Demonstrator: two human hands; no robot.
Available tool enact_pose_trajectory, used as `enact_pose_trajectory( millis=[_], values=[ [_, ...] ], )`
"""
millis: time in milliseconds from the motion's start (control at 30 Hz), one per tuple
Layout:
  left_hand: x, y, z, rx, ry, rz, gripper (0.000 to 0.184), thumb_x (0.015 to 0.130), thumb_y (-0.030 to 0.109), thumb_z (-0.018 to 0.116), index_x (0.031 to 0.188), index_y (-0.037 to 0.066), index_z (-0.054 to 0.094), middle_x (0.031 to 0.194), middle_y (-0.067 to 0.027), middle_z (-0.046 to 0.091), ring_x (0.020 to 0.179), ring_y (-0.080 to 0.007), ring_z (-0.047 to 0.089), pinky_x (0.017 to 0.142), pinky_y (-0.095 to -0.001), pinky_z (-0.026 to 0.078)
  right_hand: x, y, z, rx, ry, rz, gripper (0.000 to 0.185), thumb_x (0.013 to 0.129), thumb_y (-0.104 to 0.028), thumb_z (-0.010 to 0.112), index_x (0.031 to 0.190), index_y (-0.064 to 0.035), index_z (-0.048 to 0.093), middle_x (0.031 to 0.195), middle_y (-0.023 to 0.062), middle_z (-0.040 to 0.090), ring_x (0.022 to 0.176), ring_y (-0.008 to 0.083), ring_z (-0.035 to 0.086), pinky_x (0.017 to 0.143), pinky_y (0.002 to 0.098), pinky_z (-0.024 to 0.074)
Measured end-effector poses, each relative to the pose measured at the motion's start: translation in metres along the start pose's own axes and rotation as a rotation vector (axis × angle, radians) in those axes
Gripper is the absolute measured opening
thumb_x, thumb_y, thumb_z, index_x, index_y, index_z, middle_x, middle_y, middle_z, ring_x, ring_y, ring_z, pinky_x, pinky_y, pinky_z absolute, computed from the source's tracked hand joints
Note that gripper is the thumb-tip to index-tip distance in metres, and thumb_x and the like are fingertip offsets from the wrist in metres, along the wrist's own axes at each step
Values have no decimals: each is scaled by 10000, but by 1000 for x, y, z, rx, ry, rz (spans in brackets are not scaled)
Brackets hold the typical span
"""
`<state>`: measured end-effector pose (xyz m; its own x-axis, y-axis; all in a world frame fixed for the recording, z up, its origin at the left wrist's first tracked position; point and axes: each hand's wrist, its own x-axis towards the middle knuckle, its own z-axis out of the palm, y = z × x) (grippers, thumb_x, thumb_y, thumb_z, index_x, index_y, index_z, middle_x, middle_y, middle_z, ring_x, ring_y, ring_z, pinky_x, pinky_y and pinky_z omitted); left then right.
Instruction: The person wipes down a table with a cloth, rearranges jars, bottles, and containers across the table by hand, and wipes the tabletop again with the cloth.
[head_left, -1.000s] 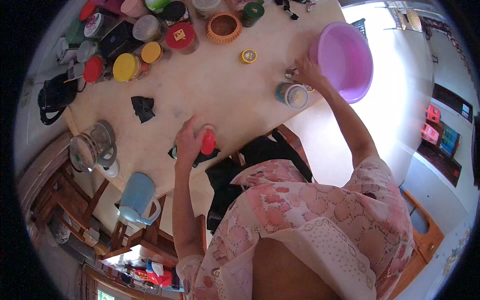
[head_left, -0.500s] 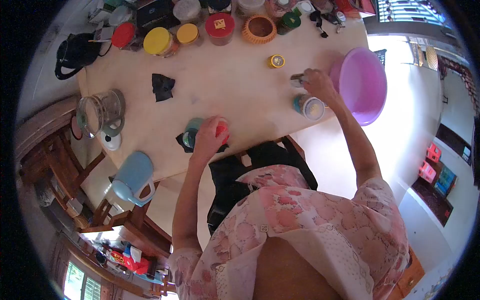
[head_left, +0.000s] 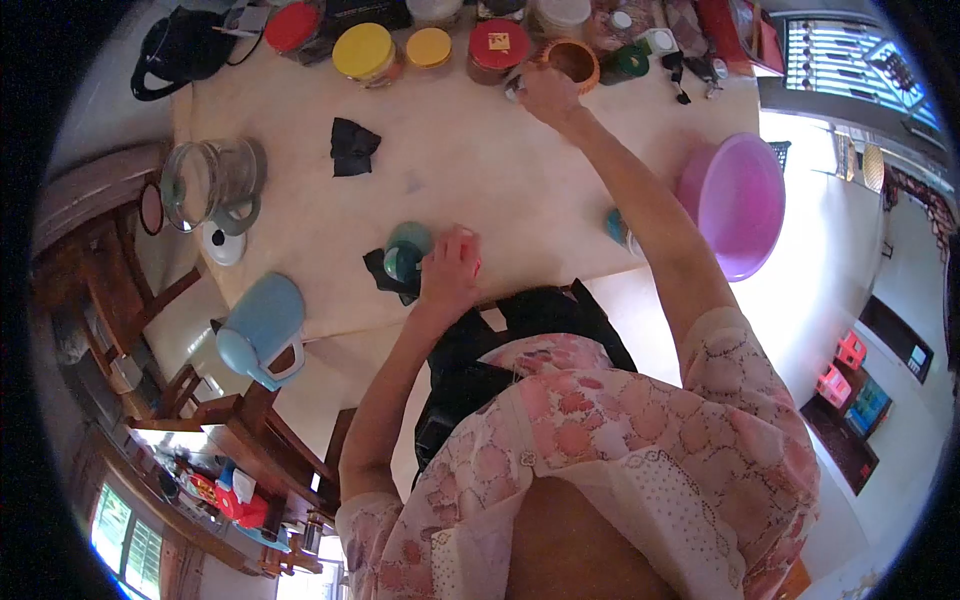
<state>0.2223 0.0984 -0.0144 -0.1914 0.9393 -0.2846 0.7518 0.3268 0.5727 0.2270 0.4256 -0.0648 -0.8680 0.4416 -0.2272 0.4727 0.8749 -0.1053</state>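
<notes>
My left hand (head_left: 450, 272) is wrapped round a red-topped jar (head_left: 474, 252) near the table's front edge. A green jar (head_left: 406, 250) stands just left of it, beside a black cloth (head_left: 380, 270). Farther up the table, my right hand (head_left: 550, 95) is closed on a small shiny object (head_left: 515, 86), too small to make out. That hand is just in front of an orange ribbed bowl (head_left: 575, 62) and right of a red-lidded jar (head_left: 498, 50). My right forearm partly covers a blue jar (head_left: 614, 224).
A purple basin (head_left: 740, 205) stands at the table's right edge. Lidded jars, among them a yellow-lidded one (head_left: 363, 53), line the back. At left are a glass jug (head_left: 235, 175), a blue pitcher (head_left: 262, 325), a black kettle (head_left: 180, 50) and another black cloth (head_left: 353, 147).
My right hand has moved from beside the basin up and left to the orange bowl, carrying the small object. My left hand has closed round the red-topped jar. The view has shifted.
</notes>
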Motion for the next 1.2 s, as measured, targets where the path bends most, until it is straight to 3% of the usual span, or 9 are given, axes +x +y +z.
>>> enact_pose_trajectory(
  millis=[133,233,333,433,600,733,833,1033,1200],
  values=[
    [-3,-5,19,202,44,53,532,651,140,648,1141,56,458,1108,-121,424,1039,-284,476,698,-364,516,6,-7,-10,133,-76,159,374,769,-238,615,1055,-24,504,861,202,626,835,388,611,710,460,501],
    [-1,-10,30,171,17,-2,477,691,87,640,1133,25,471,1188,-132,433,1080,-341,465,813,-371,494,-3,-6,-12,208,-43,160,388,765,-250,620,1071,-43,503,917,197,612,871,385,596,750,465,484],
    [0,-10,21,128,51,35,405,726,92,615,1105,29,489,1144,-139,483,1014,-344,515,802,-383,494,-29,-5,-20,292,145,106,432,757,-263,628,1105,-48,492,1006,200,575,931,379,569,788,456,469],
    [13,-7,2,-124,179,-29,285,740,104,569,1014,49,514,976,-171,535,892,-320,561,703,-397,502,-89,6,-45,235,-10,176,495,757,-253,625,1175,-44,463,1124,194,513,994,364,539,820,456,450],
    [74,-33,-39,-116,343,-107,174,788,103,534,949,40,550,905,-175,579,852,-361,567,757,-461,464,-212,43,-40,75,-236,291,656,748,-344,638,1298,-94,383,1264,237,426,1138,427,428,905,515,387],
    [133,-66,-65,23,417,-115,197,780,117,560,954,24,564,958,-192,589,857,-362,586,729,-432,485,-282,62,-7,-42,-121,208,749,709,-365,685,1321,-100,345,1298,281,355,1165,448,393,918,512,381],
    [161,-81,-82,41,499,-75,209,767,131,583,946,24,568,958,-192,597,860,-355,596,717,-431,493,-295,55,-11,178,-323,411,941,639,-336,760,1383,-121,224,1342,309,235,1172,474,371,885,516,418],
    [188,-85,-103,94,355,-262,245,760,150,608,952,10,552,960,-192,598,860,-360,598,722,-446,495,-309,43,4,219,-223,457,961,630,-232,772,1393,-133,197,1348,314,216,1090,473,430,821,527,448],
    [202,-97,-101,47,471,-179,236,763,156,601,935,8,536,943,-206,591,874,-361,592,722,-451,491,-301,39,-4,90,-200,499,980,609,-232,784,1392,-131,204,1346,314,218,1105,490,402,825,520,455]
  ],
)
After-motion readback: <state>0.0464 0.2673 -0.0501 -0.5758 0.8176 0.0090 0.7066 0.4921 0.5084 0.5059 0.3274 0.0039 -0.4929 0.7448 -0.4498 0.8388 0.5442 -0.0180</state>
